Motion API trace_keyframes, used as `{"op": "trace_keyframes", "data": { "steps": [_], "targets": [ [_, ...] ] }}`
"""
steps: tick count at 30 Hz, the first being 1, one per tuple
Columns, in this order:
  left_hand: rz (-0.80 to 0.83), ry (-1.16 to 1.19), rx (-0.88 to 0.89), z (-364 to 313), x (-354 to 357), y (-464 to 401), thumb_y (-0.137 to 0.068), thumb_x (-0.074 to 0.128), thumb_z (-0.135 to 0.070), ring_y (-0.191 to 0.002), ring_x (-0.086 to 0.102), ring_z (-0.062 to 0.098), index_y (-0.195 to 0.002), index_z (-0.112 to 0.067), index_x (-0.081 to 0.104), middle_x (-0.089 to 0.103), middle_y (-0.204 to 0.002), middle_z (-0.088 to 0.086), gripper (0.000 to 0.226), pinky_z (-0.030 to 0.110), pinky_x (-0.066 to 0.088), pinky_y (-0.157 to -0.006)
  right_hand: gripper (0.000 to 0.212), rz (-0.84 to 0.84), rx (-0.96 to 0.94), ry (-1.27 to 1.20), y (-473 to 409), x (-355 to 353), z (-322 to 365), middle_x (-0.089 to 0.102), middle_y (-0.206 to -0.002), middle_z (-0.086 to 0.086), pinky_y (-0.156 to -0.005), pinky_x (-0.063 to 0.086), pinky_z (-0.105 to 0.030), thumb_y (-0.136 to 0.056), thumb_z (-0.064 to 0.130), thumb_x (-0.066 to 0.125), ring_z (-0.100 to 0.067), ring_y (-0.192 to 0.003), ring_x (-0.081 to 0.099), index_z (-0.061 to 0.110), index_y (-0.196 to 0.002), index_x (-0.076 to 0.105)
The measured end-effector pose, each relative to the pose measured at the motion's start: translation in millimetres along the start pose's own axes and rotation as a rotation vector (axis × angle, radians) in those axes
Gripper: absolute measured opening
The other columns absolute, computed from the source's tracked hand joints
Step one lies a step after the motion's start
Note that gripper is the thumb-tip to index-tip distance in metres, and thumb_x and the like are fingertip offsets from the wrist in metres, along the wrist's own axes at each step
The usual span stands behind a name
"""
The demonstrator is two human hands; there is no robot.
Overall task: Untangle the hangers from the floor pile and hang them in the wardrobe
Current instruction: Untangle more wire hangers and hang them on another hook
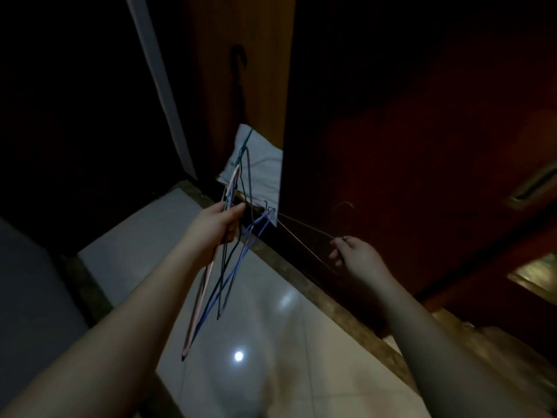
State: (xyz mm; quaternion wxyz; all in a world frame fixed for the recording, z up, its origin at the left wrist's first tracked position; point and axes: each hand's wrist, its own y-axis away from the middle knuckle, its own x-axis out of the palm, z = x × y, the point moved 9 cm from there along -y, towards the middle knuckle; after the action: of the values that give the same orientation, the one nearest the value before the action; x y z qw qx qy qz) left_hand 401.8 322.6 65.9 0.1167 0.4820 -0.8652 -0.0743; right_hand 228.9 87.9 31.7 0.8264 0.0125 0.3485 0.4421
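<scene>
With one dark hanger (pixel 238 60) apparently already hung in the wardrobe (pixel 241 86), the left hand (pixel 217 226) gripped a tangled bundle of hangers (pixel 224 267) while the right hand (pixel 355 251) pinched a thin hanger (pixel 304 229), pulling it free.

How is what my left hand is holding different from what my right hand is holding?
The left hand grips a bunch of hangers, pink, blue and dark; the right hand pinches one thin pale hanger. The bunch hangs down over the floor; the pale hanger stretches sideways in front of the dark door. The bunch shows clearly; the pale hanger is faint. All are thin wire hangers.
</scene>
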Motion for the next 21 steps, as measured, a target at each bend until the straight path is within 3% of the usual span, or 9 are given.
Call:
{"op": "trace_keyframes", "data": {
  "steps": [6,10,14,21],
  "targets": [
    [-0.144,-0.042,0.067,-62,-92,-32,-0.099,0.052,-0.018,-0.054,0.029,0.012,-0.109,-0.009,0.050,0.033,-0.065,-0.001,0.014,0.026,0.021,-0.054,0.027,0.023,-0.107,-0.056,-68,61,96,0.068,-0.084,0.003,-0.064,0.043,-0.027,-0.103,0.034,0.042,-0.011,-0.071,0.060,0.022,-0.099,0.066],
    [-0.203,-0.026,0.111,-101,-137,-65,-0.098,0.055,-0.022,-0.052,0.033,0.010,-0.101,-0.013,0.052,0.036,-0.064,-0.003,0.011,0.025,0.026,-0.053,0.028,-0.014,-0.158,-0.108,-118,85,152,0.069,-0.081,-0.001,-0.065,0.045,-0.031,-0.101,0.032,0.047,-0.013,-0.068,0.059,0.012,-0.096,0.065],
    [-0.278,-0.013,0.141,-143,-174,-119,-0.097,0.057,-0.027,-0.050,0.036,0.010,-0.094,-0.016,0.055,0.040,-0.060,-0.007,0.012,0.027,0.031,-0.054,0.020,-0.034,-0.172,-0.216,-183,110,205,0.070,-0.082,0.003,-0.073,0.049,-0.035,-0.100,0.032,0.050,-0.015,-0.074,0.064,0.015,-0.106,0.056],
    [-0.344,-0.007,0.158,-221,-224,-250,-0.098,0.056,-0.028,-0.043,0.034,0.010,-0.086,-0.015,0.056,0.040,-0.049,-0.008,0.018,0.025,0.031,-0.047,0.021,0.014,-0.211,-0.325,-299,138,308,0.072,-0.089,0.002,-0.060,0.036,-0.025,-0.099,0.035,0.051,-0.011,-0.074,0.061,0.016,-0.099,0.061]
  ]
}}
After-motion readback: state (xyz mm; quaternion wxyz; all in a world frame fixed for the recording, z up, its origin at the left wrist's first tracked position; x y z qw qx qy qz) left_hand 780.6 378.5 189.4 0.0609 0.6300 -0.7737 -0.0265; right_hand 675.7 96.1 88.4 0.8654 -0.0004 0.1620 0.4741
